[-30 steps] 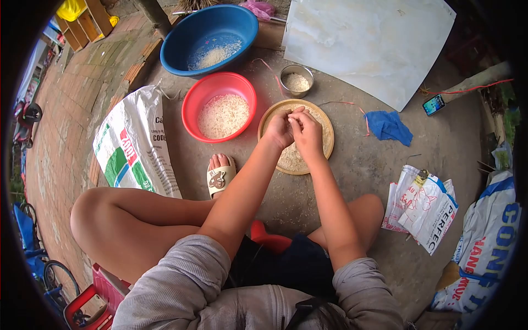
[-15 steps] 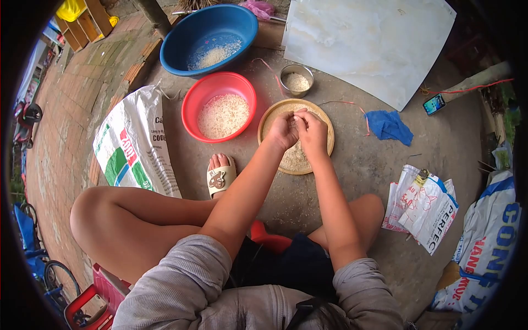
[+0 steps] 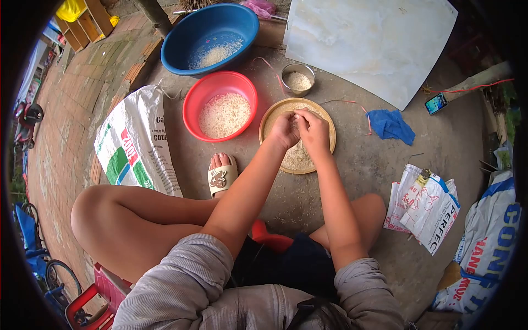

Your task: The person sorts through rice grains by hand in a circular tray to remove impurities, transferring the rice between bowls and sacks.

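Observation:
Both my hands meet over a round, shallow woven tray point(image 3: 329, 144) that holds a heap of pale grains point(image 3: 297, 159) like rice. My left hand point(image 3: 285, 131) is curled with its palm turned partly up. Against it, my right hand point(image 3: 313, 130) has its thumb and fingers pinched together. Whatever lies between the fingers is too small or hidden to make out. Just behind the tray stands a small metal bowl point(image 3: 297, 92) with more grains inside. To the left, a red basin point(image 3: 188, 104) holds a spread of whitish grains.
A large blue basin point(image 3: 175, 55) with some grains stands at the back. A pale board point(image 3: 368, 44) lies at back right. Nearby are a blue cloth point(image 3: 390, 126), a phone point(image 3: 435, 103), printed packets point(image 3: 423, 203) and a white sack point(image 3: 135, 143). A sandalled foot point(image 3: 222, 175) rests beside the red basin.
My hands stay together over the tray, with at most a slight shift of the fingers. The whole view has moved a few pixels; the containers keep their places.

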Action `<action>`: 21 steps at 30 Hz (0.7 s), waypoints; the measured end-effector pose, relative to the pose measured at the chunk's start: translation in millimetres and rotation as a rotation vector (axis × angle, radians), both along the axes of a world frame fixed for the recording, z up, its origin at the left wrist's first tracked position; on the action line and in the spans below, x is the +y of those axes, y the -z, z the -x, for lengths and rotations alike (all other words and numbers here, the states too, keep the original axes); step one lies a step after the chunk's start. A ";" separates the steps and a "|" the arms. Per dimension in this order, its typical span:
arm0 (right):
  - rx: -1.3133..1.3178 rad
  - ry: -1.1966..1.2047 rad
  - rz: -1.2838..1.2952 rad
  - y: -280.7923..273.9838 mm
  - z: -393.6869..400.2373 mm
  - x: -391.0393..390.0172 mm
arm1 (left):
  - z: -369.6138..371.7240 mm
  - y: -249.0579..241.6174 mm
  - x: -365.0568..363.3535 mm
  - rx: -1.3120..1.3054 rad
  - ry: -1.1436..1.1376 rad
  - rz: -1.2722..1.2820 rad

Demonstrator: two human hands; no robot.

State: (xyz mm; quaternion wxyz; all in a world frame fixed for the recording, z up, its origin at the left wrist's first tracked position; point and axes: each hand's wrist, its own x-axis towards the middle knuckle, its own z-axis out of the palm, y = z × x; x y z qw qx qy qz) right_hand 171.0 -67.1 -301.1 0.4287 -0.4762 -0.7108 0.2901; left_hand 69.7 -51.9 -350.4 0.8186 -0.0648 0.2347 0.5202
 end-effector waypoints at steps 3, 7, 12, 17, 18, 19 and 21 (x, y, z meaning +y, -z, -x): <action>0.005 -0.024 -0.007 -1.2 -0.2 -0.4 | 0.3 -1.5 -0.4 0.031 0.003 0.014; 0.014 -0.033 -0.051 -1.7 -0.6 0.1 | -1.0 12.9 3.2 -0.020 0.005 0.003; 0.050 -0.015 0.009 -4.0 -2.6 -1.4 | 1.3 48.9 12.0 -0.273 0.088 -0.152; 0.007 -0.005 0.021 -5.3 -5.6 -1.6 | -10.3 0.0 0.2 0.110 0.021 0.020; -0.025 0.000 0.023 -2.2 -5.7 -1.8 | -11.1 5.5 1.2 0.109 0.020 0.018; -0.057 0.005 0.025 -1.5 -5.6 -2.7 | -11.6 14.3 2.3 0.037 0.021 -0.011; -0.103 -0.016 -0.029 -1.8 -5.9 -5.6 | -13.2 16.0 1.9 -0.036 0.021 -0.044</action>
